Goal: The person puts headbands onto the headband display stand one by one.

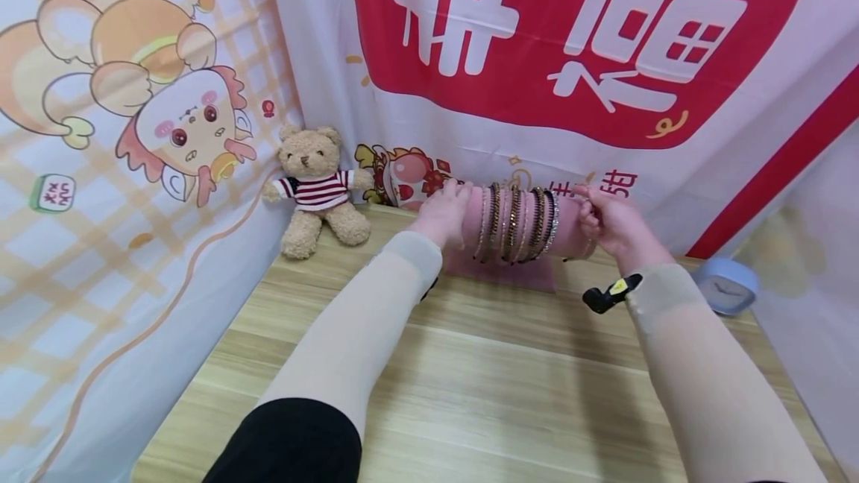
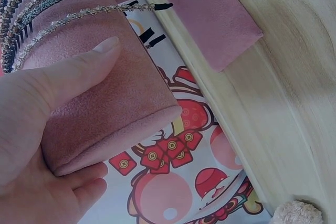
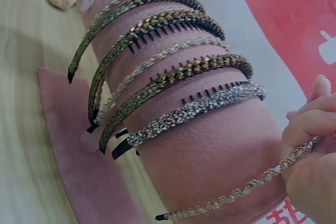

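A pink velvet headband stand (image 1: 569, 223) lies crosswise at the back of the table, a thick roll above a flat pink base (image 1: 537, 275). Several beaded headbands, among them a silver one (image 3: 202, 103) with small black teeth, sit side by side around its middle. My left hand (image 1: 445, 211) grips the roll's left end, thumb laid along the velvet (image 2: 110, 72) and fingers around the far side. At the other end, my right hand (image 1: 614, 226) pinches a thin gold beaded headband (image 3: 241, 190), which curves across the roll apart from the row, its black tip toward the table.
A teddy bear (image 1: 314, 188) in a striped shirt sits at the back left corner. On the right, beside my right forearm, stands a blue clock (image 1: 727, 287). Printed cloth (image 1: 322, 43) hangs behind and along the wooden table (image 1: 470, 393).
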Demonstrator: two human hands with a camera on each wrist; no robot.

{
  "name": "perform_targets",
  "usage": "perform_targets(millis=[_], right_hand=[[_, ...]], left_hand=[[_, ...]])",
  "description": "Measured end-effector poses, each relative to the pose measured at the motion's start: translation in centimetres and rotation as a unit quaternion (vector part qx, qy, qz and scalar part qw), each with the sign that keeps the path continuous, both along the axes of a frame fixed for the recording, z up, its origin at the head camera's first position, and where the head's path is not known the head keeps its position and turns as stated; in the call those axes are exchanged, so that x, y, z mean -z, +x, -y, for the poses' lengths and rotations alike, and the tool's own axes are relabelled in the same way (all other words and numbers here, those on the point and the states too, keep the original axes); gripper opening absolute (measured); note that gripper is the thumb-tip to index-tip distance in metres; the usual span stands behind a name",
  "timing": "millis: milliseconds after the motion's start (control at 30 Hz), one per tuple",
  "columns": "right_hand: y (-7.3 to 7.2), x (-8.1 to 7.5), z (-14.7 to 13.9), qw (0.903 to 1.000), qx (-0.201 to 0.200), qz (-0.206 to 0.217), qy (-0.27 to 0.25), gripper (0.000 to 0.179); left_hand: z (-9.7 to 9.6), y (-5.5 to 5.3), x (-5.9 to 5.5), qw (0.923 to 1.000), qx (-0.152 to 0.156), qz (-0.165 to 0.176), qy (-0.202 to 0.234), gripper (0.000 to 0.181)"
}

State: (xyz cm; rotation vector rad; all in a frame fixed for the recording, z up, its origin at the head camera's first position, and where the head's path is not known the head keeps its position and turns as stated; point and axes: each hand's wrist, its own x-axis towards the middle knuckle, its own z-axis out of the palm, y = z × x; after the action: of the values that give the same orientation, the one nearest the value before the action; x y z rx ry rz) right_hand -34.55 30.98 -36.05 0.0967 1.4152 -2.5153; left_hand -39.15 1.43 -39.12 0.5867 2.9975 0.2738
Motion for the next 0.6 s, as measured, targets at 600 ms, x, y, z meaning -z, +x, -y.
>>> perform_targets(millis=[600], right_hand=[[0.5,-1.0,2.0,0.8590,0.050,-0.042,0.508,0.058]], left_hand=[[0.0,-0.2,0.3,0.9999,0.006,-0.007,-0.012,0.123]])
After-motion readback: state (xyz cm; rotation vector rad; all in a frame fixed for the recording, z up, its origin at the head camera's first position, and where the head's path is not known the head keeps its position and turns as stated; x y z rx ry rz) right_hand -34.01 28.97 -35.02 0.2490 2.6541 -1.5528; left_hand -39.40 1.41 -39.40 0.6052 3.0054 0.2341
